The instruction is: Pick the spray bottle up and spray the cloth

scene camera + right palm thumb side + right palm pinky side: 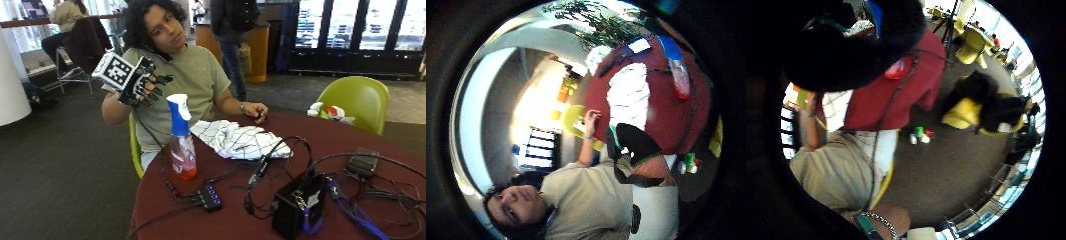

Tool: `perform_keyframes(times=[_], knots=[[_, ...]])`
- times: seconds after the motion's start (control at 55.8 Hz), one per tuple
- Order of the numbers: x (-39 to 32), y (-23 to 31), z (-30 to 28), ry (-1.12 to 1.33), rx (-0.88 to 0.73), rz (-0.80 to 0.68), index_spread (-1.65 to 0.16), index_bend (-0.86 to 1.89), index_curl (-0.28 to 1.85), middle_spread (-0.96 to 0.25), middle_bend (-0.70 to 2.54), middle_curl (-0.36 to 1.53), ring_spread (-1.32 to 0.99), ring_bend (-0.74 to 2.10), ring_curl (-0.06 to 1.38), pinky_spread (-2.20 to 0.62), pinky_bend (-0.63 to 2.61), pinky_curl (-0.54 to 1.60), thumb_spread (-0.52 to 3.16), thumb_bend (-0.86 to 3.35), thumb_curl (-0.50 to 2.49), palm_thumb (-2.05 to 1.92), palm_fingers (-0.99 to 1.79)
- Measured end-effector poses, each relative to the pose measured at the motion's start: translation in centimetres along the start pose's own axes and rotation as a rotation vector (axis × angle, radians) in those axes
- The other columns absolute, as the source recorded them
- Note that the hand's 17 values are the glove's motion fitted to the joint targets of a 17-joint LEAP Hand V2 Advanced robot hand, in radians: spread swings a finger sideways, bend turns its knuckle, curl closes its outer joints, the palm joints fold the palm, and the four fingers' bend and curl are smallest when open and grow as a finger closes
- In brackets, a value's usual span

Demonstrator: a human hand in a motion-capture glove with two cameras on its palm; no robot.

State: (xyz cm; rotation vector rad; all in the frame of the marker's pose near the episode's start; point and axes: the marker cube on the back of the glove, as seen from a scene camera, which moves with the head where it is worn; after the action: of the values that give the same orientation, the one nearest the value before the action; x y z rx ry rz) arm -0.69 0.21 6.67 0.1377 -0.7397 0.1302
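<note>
In the outside view a spray bottle (181,145) with a blue head and red liquid stands upright near the left edge of the round dark red table (266,220). Just right of it lies a crumpled white checked cloth (239,140). My gloved right hand (143,82) is raised in the air near the person's shoulder, up and left of the bottle, with relaxed fingers that hold nothing. The bare left hand (255,111) rests on the table behind the cloth. The thumb side palm view shows the bottle (677,70) and the cloth (628,95) from afar.
A black box (299,205), a small hub (210,197) and several cables crowd the table's front and right. A green chair (356,100) stands behind the table at the right. The person sits at the table's far left side.
</note>
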Motion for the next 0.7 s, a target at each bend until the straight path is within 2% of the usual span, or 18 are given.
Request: perform_keyframes(times=[0.09,0.197,0.358,0.43,0.555,0.681,0.699], knots=[[1.5,-0.5,1.3,-0.179,0.082,0.022,-0.37,0.13,0.24,0.02,0.19,0.31,-0.02,0.39,0.30,0.20,0.40,0.33,1.10,-0.01,0.36,0.67,0.46],[2.9,-1.5,2.4,-0.269,0.169,0.049,-0.36,0.12,0.23,0.04,0.19,0.31,-0.02,0.41,0.31,0.18,0.42,0.34,1.08,0.00,0.38,0.73,0.49],[4.9,-5.2,3.6,-0.435,0.405,0.094,-0.36,0.12,0.23,0.04,0.18,0.32,-0.02,0.43,0.33,0.15,0.47,0.36,1.08,0.01,0.42,0.83,0.54],[6.1,-6.2,4.0,-0.481,0.433,0.075,-0.34,0.13,0.23,0.04,0.18,0.32,-0.03,0.43,0.33,0.14,0.48,0.36,1.09,0.03,0.44,0.89,0.60],[7.2,-9.0,4.5,-0.601,0.582,0.147,-0.29,0.14,0.25,0.00,0.26,0.36,-0.06,0.45,0.34,0.09,0.45,0.34,1.09,0.03,0.46,0.95,0.88],[7.8,-10.6,5.2,-0.655,0.639,0.173,-0.26,0.14,0.29,-0.05,0.28,0.40,-0.10,0.51,0.38,-0.08,0.49,0.37,0.99,0.01,0.50,1.01,1.16],[7.9,-10.9,5.2,-0.660,0.656,0.174,-0.26,0.14,0.29,-0.07,0.31,0.42,-0.11,0.57,0.41,-0.14,0.53,0.39,0.99,0.02,0.51,1.03,1.31]])
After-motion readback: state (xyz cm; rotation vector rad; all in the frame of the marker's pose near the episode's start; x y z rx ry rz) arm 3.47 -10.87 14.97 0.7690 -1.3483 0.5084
